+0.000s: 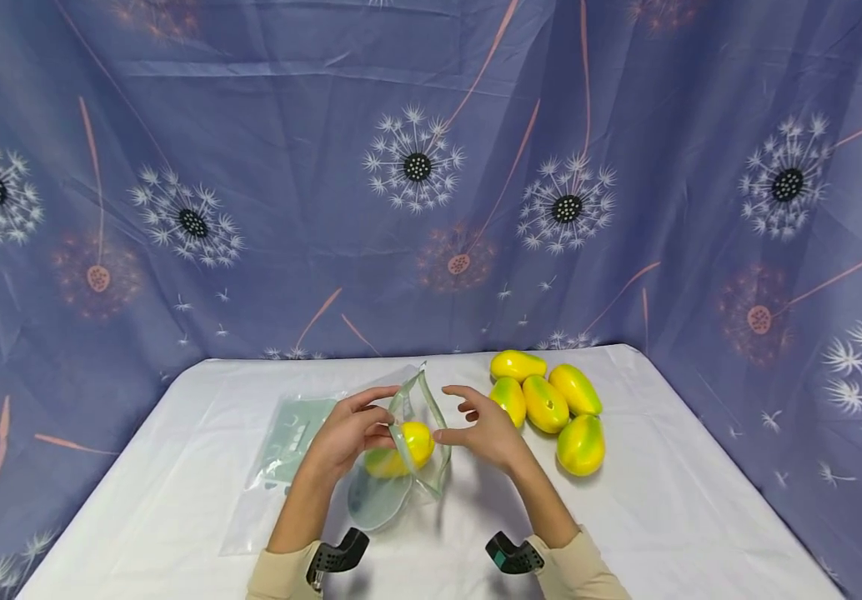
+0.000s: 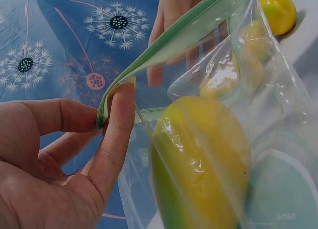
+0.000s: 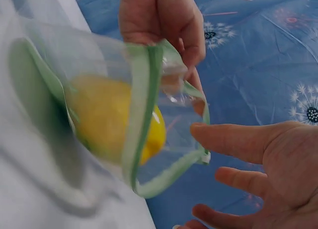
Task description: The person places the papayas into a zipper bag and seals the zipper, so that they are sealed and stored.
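Observation:
A clear zip bag (image 1: 435,408) with a green-edged mouth stands wide open at the middle of the table. Inside it lies a yellow-green mango-like fruit (image 2: 198,159), seen through the plastic in all three views. My left hand (image 1: 344,433) pinches the bag's green edge between thumb and fingers. On the other side of the mouth, my right hand (image 1: 487,429) has its fingers spread, holding nothing. In the right wrist view, one fingertip of this hand overlaps the bag's far rim (image 3: 144,114).
Several similar yellow-green fruits (image 1: 546,404) cluster at the back right of the white table (image 1: 664,500). Another clear bag with a green panel (image 1: 299,425) lies flat to the left, partly behind my left hand. A blue dandelion-print curtain (image 1: 288,208) hangs around the table.

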The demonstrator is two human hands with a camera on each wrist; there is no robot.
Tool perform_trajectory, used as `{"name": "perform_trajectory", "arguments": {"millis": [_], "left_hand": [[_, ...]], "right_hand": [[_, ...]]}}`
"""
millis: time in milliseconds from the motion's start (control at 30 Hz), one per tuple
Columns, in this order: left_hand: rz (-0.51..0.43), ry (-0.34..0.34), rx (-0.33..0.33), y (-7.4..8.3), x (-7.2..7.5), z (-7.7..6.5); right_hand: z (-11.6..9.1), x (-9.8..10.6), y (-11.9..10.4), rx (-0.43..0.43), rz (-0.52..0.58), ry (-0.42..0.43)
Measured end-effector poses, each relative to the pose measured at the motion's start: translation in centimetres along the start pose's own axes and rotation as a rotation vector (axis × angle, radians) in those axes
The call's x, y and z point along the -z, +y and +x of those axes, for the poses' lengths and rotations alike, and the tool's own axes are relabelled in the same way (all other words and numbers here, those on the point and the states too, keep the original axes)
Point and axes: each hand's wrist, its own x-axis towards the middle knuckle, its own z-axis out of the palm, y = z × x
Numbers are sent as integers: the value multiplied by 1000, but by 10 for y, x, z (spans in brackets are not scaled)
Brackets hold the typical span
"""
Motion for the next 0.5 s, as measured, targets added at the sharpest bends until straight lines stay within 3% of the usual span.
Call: {"name": "perform_trajectory", "arguments": {"millis": [500], "left_hand": [[-37,11,9,4,5,0]], "right_hand": [[-4,67,1,-6,-153,70]]}}
